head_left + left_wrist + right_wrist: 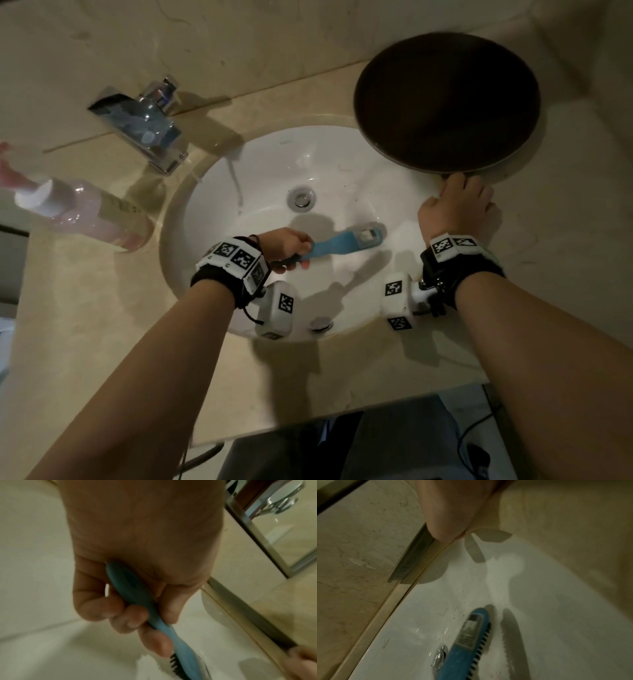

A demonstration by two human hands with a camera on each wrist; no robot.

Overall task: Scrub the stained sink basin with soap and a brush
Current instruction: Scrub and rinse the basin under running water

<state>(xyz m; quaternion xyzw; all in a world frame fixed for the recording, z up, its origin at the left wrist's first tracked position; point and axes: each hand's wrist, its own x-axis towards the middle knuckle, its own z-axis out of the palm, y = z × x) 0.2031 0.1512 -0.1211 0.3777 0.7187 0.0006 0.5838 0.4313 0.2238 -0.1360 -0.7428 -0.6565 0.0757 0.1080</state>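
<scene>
In the white sink [274, 164] the left hand [289, 245] grips a blue brush [346, 243] pointing right, while the right hand [457, 209] rests with relaxed fingers on the rim

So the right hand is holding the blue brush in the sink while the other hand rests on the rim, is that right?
Not quite: the left hand grips the blue brush in the sink, as the head view shows; the right hand rests on the rim.
</scene>
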